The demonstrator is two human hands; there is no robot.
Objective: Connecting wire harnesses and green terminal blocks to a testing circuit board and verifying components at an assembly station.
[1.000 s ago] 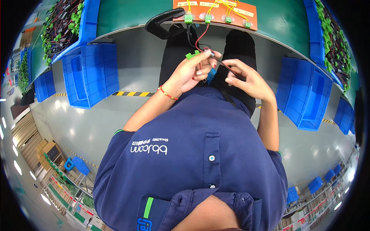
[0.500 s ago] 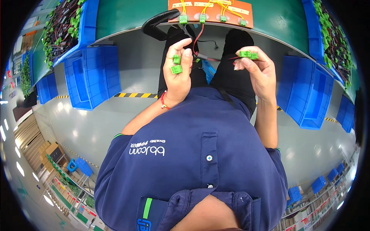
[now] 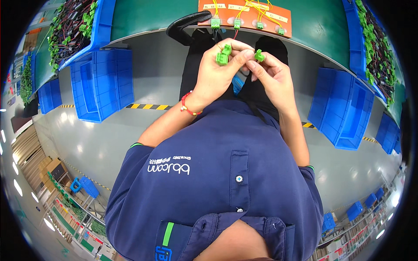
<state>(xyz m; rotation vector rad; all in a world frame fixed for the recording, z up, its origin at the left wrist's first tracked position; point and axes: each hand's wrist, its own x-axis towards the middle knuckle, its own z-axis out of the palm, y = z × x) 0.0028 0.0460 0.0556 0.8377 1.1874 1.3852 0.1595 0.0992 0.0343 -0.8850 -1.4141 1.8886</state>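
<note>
My left hand (image 3: 220, 71) grips two small green plug connectors (image 3: 224, 55) between thumb and fingers. My right hand (image 3: 272, 78) pinches a third green connector (image 3: 259, 55) at its fingertips, touching the left hand. Both hands are raised over my lap, just below the edge of the green workbench (image 3: 152, 17). An orange board (image 3: 248, 13) with several green connectors and yellow wires lies on the bench right above the hands. A red bracelet (image 3: 188, 106) circles my left wrist.
Blue bins (image 3: 98, 82) stand on the floor at left and more blue bins (image 3: 344, 108) at right. Trays of black cables with green connectors (image 3: 72, 26) sit on the bench at both sides. Yellow-black floor tape (image 3: 148, 106) runs under the bench.
The hands were spread apart half a second ago; now they have come together again, higher up near the bench edge, each still holding green connectors.
</note>
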